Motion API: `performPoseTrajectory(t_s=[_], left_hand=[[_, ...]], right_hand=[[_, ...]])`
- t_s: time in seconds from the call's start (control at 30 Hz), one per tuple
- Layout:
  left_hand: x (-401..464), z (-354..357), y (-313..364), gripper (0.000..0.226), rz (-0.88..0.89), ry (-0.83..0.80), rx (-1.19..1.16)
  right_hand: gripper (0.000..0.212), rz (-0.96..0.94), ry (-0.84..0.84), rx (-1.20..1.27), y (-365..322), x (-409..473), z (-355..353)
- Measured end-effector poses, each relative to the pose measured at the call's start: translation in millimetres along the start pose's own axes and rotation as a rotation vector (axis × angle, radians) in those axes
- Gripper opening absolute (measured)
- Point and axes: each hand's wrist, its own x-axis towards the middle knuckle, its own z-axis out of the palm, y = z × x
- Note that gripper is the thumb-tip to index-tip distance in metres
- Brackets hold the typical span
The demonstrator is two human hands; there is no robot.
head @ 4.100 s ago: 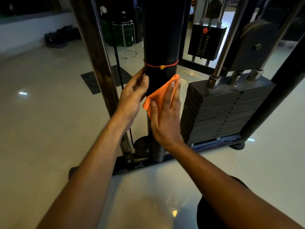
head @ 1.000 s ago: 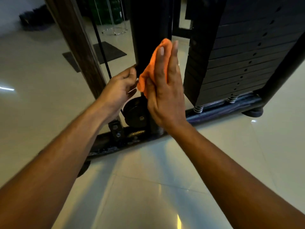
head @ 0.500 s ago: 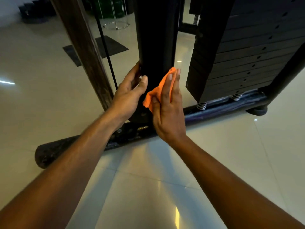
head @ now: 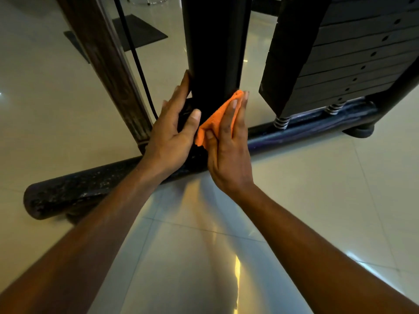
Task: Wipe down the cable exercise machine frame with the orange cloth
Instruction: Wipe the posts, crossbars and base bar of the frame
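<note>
The machine's black upright post (head: 214, 48) rises from a dark floor bar (head: 90, 189). My right hand (head: 229, 146) presses the orange cloth (head: 217, 118) flat against the post's lower right side, fingers straight, thumb on the cloth's lower edge. My left hand (head: 174, 130) rests on the post's left side near its base, fingers straight along it and thumb spread toward the cloth. Part of the cloth is hidden under my right palm.
A black weight stack (head: 344, 55) stands just right of the post on springs. A brown slanted frame bar (head: 106, 64) and a thin black cable (head: 136, 62) run left of the post. A dark mat (head: 138, 30) lies on the glossy tiled floor behind.
Both hands have slid down the post toward its base, the right hand carrying the cloth. The view has tilted lower and closer to the floor bar.
</note>
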Motion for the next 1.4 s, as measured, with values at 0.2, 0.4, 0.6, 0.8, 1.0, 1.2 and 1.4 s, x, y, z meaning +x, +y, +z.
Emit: performPoseTrajectory(t_s=[0.2,0.4,0.6,0.8,1.0,1.2,1.4], left_hand=[[-19,18,-10,0.078,0.130,0.067,0.489],[-39,26,-28,0.079,0.244,0.117,0.793],[-48,33,-36,0.076,0.244,0.159,0.948],[-46,34,-38,0.084,0.250,0.178,0.972],[-47,32,-37,0.086,0.249,0.164,0.959],[-47,33,-35,0.084,0.246,0.178,0.960],[-52,32,-31,0.088,0.221,0.143,0.954]], right_hand=[[0.100,-0.017,-0.120,-0.166,41,-56,21],[0.090,0.115,-0.012,-0.044,22,-45,31],[0.099,0.000,-0.153,-0.257,64,-66,23],[0.077,0.327,-0.077,-0.048,35,-56,36],[0.090,0.150,-0.236,-0.226,63,-58,15],[0.078,0.300,-0.207,-0.033,47,-51,15],[0.073,0.332,-0.286,-0.007,40,-51,-13]])
